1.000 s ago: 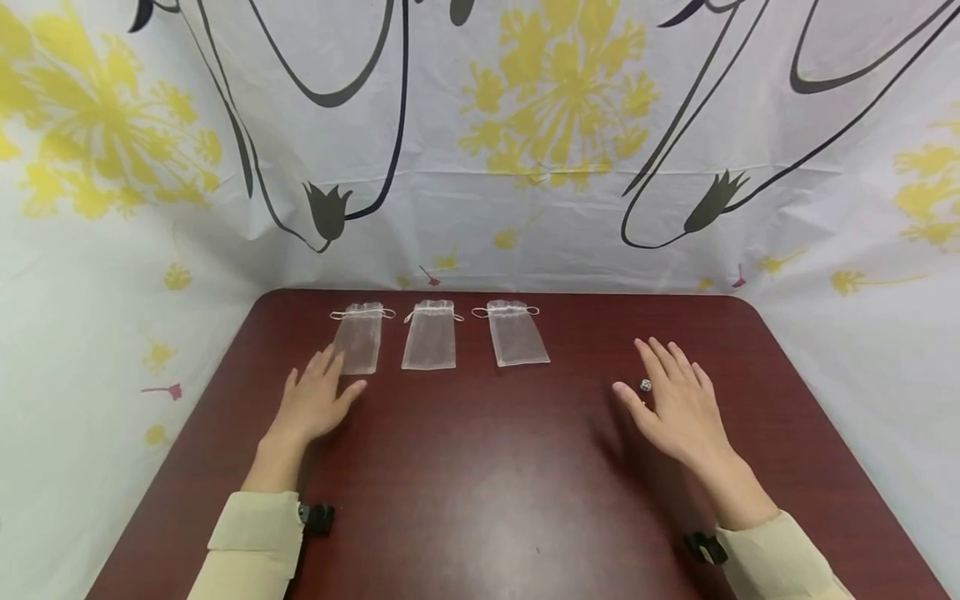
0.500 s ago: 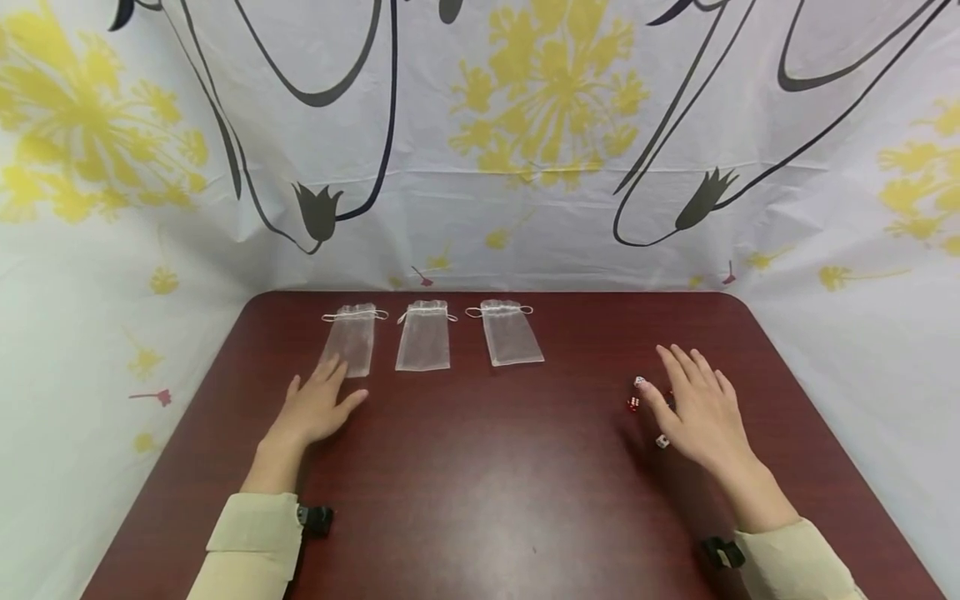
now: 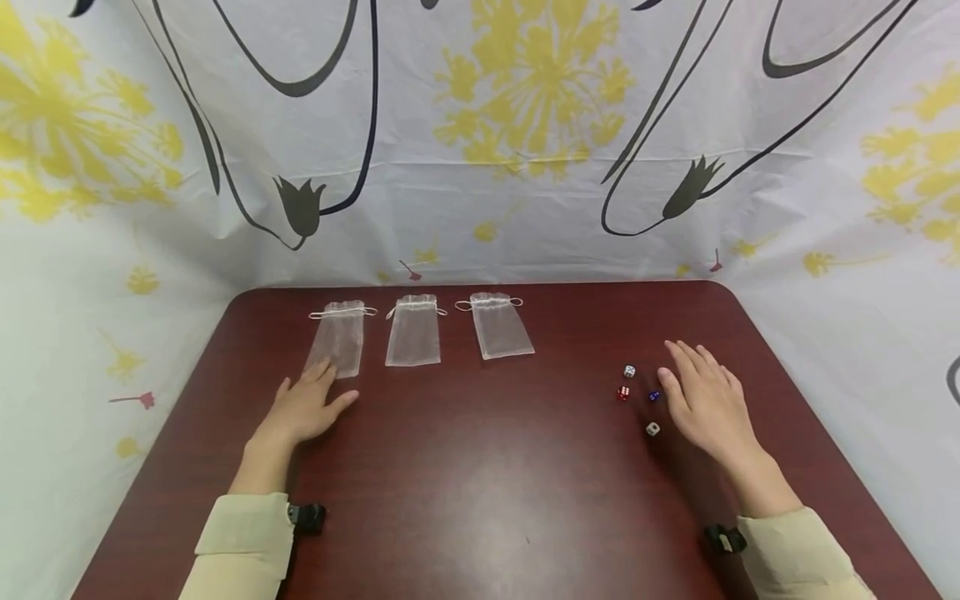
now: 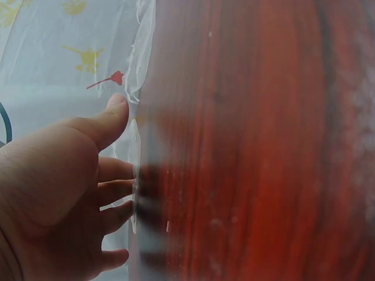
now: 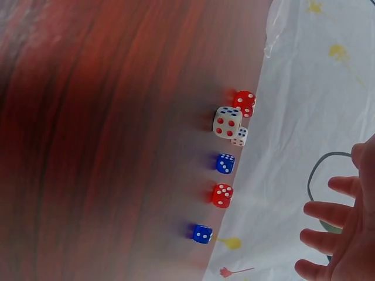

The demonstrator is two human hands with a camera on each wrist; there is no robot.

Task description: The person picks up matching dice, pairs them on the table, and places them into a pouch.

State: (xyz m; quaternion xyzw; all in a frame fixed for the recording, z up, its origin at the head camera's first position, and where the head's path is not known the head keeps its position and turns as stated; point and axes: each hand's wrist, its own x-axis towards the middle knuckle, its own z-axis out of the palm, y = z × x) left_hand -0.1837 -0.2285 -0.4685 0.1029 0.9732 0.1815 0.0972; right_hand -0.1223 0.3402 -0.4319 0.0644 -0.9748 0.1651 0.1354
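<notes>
My left hand is at the near end of the leftmost sheer white drawstring bag, fingertips overlapping its lower edge; the fingers are extended and the thumb spread. A middle bag and a right bag lie flat beside it. To the right, my right hand is over the tabletop with relaxed, spread fingers, holding nothing. Just left of its thumb lie a red die, a blue die and two white dice. The right wrist view also shows a second red die and blue die, hidden behind the hand in the head view.
The dark red wooden table has rounded far corners. A white sheet with yellow flowers and grey stems hangs along its back and sides. A small black device is at the left cuff, another at the right cuff.
My right hand has moved right and released the dice, which now lie loose on the table beside it. The left hand stays by the leftmost bag. The head view has shifted slightly.
</notes>
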